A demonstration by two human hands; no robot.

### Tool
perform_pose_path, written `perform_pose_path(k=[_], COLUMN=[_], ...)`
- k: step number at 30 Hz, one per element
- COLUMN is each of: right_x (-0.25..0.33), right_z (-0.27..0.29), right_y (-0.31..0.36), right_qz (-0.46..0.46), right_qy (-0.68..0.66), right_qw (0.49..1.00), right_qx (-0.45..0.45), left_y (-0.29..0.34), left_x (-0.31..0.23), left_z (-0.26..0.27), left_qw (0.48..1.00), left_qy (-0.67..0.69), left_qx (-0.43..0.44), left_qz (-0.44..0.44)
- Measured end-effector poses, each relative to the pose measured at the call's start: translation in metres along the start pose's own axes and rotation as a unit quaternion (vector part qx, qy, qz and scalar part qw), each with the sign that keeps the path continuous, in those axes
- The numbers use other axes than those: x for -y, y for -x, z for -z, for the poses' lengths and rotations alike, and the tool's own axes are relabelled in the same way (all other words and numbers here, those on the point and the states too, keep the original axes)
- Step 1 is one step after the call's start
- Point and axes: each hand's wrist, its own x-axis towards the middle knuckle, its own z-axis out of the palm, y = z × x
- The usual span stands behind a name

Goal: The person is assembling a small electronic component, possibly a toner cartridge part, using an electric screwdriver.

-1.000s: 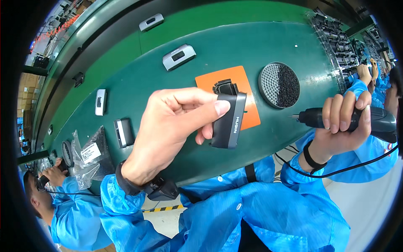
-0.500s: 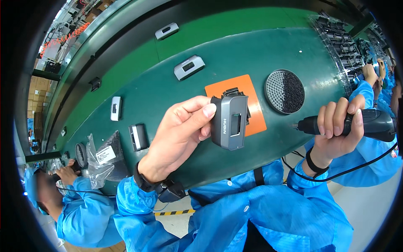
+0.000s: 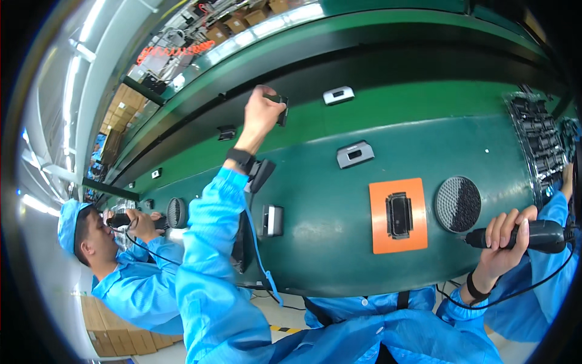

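Note:
My left hand (image 3: 262, 118) is stretched out over the far green strip, its fingers closed on a dark plastic housing (image 3: 282, 111) seen nearly edge-on. In my right hand (image 3: 505, 239) is a black electric screwdriver (image 3: 544, 236), held level with its tip pointing left and a cord trailing from its back end. Left of that tip lies an orange mat (image 3: 380, 241) bearing a black rectangular plastic frame (image 3: 399, 216). A round dimpled dish (image 3: 445, 195), partly filled with small black screws (image 3: 466, 203), stands between the mat and the screwdriver.
Grey housings with a dark window sit on the table (image 3: 356, 154), on the far strip (image 3: 338, 95) and near my left arm (image 3: 273, 220). Trays of black parts (image 3: 536, 142) stand at the right. At the left a co-worker (image 3: 130, 261) holds a dark tool.
My left hand has carried the housing from above the mat to the far left, over the strip. The black frame on the mat now shows. My right hand still holds the screwdriver.

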Motion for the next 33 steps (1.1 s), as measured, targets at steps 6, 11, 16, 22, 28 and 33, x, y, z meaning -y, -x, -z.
perform_pose_path(k=[6,11,16,22,28,33], right_x=[-0.009,-0.008,-0.004,0.006,0.014,0.001], right_z=[0.002,0.0,-0.005,-0.011,-0.005,-0.009], right_y=[-0.006,-0.008,-0.002,0.011,0.008,0.007], right_qz=[-0.004,-0.003,-0.003,-0.001,-0.005,-0.014], right_qy=[0.007,0.015,0.024,0.015,0.009,0.01], right_qw=[1.0,1.0,0.999,1.0,1.0,1.0], right_qx=[-0.022,-0.02,-0.035,-0.022,-0.013,0.007], left_y=[-0.053,-0.045,-0.01,-0.021,0.049,0.129], left_x=[0.037,0.011,-0.055,-0.013,-0.112,-0.143], left_z=[-0.03,-0.047,-0.101,-0.129,-0.071,-0.053], left_qw=[0.946,0.989,0.981,0.942,0.919,0.868], left_qy=[0.202,0.069,0.112,0.29,0.244,0.076], left_qx=[0.036,-0.057,0.101,0.075,0.309,0.432], left_qz=[0.25,0.121,0.125,0.152,-0.036,-0.234])
